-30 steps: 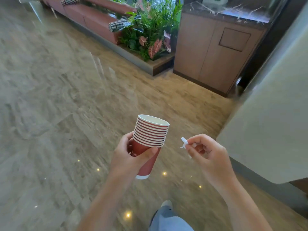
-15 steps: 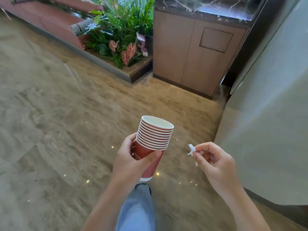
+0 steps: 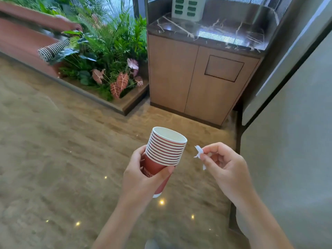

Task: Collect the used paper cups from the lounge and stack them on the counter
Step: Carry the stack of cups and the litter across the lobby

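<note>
One red upholstered bench (image 3: 23, 38) with a checked bolster cushion (image 3: 53, 49) occupies the far left, next to a low planter of green ferns and pink-veined leaves (image 3: 111, 65). Right of the planter stands a wooden two-door cabinet (image 3: 179, 74) topped by the dark marble counter (image 3: 224, 33), with a white box with green panels (image 3: 186, 8) at the back of that top. In the foreground, well short of the cabinet, the left hand (image 3: 142, 177) grips the nested stack of red paper cups (image 3: 165, 150): the fingers wrap the far side of the bottom cup and the thumb presses its near wall. The stack is held in the air over the polished stone floor (image 3: 53, 159), its rim end tilted to the right. Just beside it, not touching, the right hand (image 3: 224, 166) is curled, thumb and forefinger pinching a small white paper scrap (image 3: 198, 152). A grey wall panel (image 3: 296, 159) closes the right edge. Collection appears complete; set-down on the counter is not yet done. Probable faults:

- The grip bears on the lowest cup only, so further tilt may let the upper cups slide out.
- Excess thumb pressure may buckle the thin wall.
- The occupied right hand cannot steady the stack.
- A tilted set-down may topple it.
</note>
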Motion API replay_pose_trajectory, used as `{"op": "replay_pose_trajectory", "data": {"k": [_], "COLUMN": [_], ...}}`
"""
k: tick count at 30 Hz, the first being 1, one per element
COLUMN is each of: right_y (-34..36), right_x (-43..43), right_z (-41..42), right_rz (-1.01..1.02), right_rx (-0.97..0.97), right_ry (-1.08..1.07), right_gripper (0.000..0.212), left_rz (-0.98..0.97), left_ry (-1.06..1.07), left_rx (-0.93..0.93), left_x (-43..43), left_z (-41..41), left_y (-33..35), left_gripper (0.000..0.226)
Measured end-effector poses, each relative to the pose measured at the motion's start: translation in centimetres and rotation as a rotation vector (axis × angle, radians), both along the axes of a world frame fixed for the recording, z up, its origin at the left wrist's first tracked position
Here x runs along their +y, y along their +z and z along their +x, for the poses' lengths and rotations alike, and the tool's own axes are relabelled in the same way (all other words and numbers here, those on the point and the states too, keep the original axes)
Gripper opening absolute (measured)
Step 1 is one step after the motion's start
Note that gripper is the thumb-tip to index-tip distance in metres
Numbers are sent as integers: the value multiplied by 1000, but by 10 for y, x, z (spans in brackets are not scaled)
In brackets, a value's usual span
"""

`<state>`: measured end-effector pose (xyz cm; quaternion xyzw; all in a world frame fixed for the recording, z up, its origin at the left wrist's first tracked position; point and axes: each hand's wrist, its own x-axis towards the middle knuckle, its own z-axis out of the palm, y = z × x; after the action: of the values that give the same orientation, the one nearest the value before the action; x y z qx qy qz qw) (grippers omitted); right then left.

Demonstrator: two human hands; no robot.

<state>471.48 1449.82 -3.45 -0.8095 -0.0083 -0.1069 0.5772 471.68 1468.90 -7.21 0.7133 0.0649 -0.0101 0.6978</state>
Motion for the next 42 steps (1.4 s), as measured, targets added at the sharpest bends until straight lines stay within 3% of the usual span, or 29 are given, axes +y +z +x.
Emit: {"op": "replay_pose_trajectory", "data": {"k": [9, 23, 33, 42], "right_y": [-22, -3, -29, -6], "right_x": [-53, -231, -280, -302], "right_z": [125, 359, 475, 647], "right_rz": [14, 48, 58, 3], "right_rx": [66, -31, 95, 50], "right_ry": [-121, -337, -412, -494], "right_gripper": [20, 20, 24, 24], "left_rz": [53, 170, 143, 86], "left_ry": [-115, -330, -427, -470], "left_rx": [18, -163, -116, -149], "left_x": [-43, -221, -288, -314], "left_z": [150, 408, 549, 736], "left_y": [-18, 25, 5, 14], "left_gripper": [67, 62, 65, 70]}}
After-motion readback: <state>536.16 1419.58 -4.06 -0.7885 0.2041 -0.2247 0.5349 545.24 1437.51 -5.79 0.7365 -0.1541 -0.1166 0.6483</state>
